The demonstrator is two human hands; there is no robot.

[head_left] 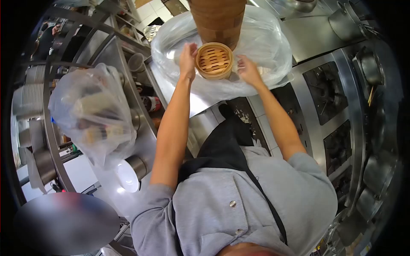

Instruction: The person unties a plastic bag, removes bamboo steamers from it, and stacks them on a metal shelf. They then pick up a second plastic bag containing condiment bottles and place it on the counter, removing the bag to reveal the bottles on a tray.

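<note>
A small round bamboo steamer basket (214,60) sits on a steel counter (200,102), in front of a tall stack of bamboo steamers (218,19). A large clear plastic bag (269,47) lies spread under and around them. My left hand (188,59) grips the basket's left rim. My right hand (248,70) is just right of the basket with its fingers spread on the plastic, close to the rim. I cannot tell whether it touches the basket.
A clear bag of bottles and packets (92,111) rests on the steel shelf at left, with steel cups (137,164) and a white dish (128,175) near it. Plates (30,98) are stacked far left. Gas burners (329,91) and pots (371,66) line the right.
</note>
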